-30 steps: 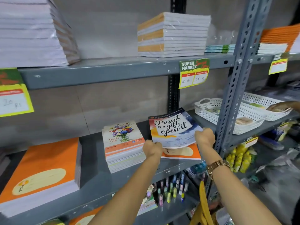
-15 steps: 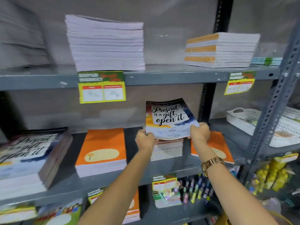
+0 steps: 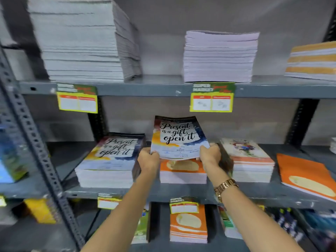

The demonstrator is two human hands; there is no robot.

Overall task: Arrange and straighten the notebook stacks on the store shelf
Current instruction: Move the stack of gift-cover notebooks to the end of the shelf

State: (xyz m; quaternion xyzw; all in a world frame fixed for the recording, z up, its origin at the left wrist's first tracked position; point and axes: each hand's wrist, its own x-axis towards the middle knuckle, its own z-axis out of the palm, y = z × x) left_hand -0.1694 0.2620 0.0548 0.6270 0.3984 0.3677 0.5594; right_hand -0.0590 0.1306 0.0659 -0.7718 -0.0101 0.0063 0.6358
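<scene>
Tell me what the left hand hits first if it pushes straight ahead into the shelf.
Probably nothing soon: the left hand points into the gap between the "Present is a gift" stack and the orange stack; the back wall looks next, though depth is unclear.

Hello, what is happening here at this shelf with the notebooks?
A person is tidying notebook stacks on a store shelf. Both hands, the left hand and the right hand, grip the bottom edge of one "Present is a gift, open it" notebook, tilted up above an orange-cover stack. A stack with the same cover sits just to the left on the middle shelf. The notebook is not yet set down.
</scene>
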